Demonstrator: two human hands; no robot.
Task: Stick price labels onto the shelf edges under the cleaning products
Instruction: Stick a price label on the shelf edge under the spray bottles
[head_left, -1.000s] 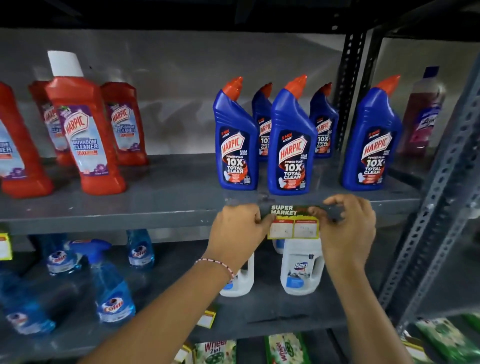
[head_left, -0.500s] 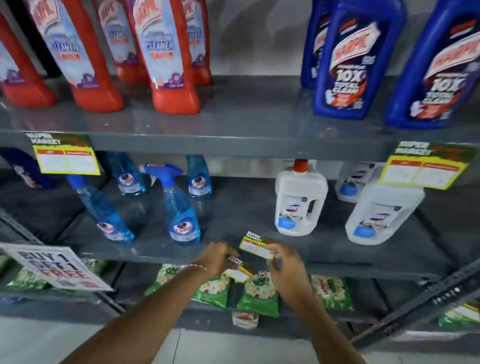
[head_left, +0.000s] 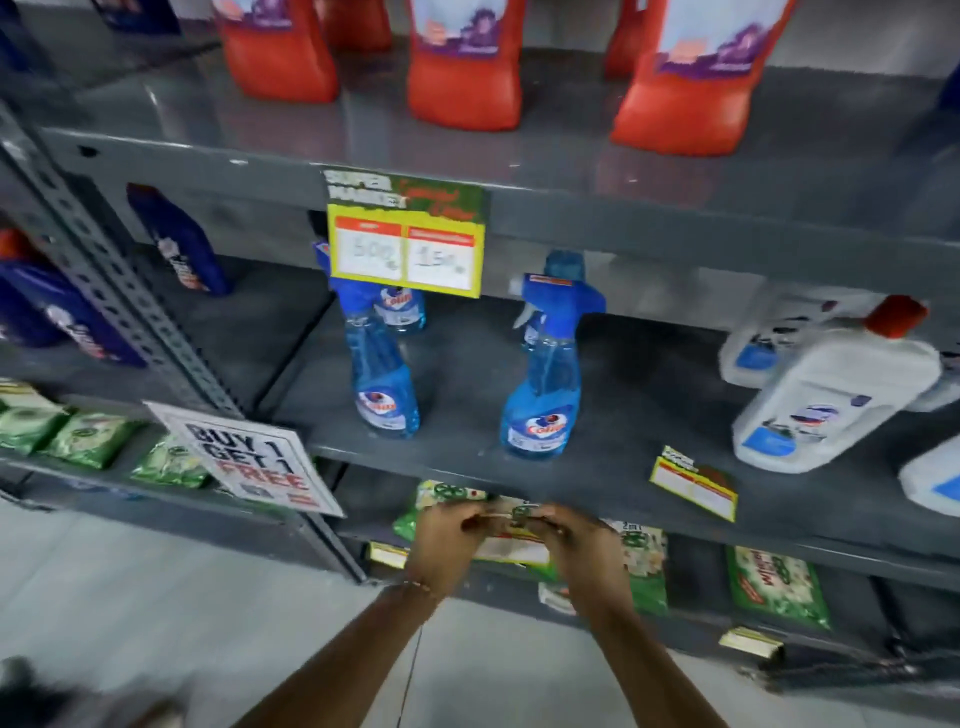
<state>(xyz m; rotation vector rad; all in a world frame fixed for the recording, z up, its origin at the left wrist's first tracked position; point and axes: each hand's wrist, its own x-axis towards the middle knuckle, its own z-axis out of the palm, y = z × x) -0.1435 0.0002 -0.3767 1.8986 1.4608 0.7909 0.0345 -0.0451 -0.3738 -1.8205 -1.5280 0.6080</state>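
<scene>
My left hand and my right hand are close together at the front edge of the middle shelf, both pinching a small price label held flat between them. The label is blurred and partly hidden by my fingers. Just above it stand two blue spray bottles. A yellow and green price label is stuck on the upper shelf edge under the red bottles. Another loose label lies on the middle shelf to the right.
White jugs stand at the right of the middle shelf. A "Buy 1 Get 1 Free" sign hangs on the grey upright at the left. Green packets fill the bottom shelf. Dark blue bottles sit in the left bay.
My view has swung left and down from the blue bottles. My hands left the label stuck there, dropped to the middle shelf edge, and now hold a label under the spray bottles.
</scene>
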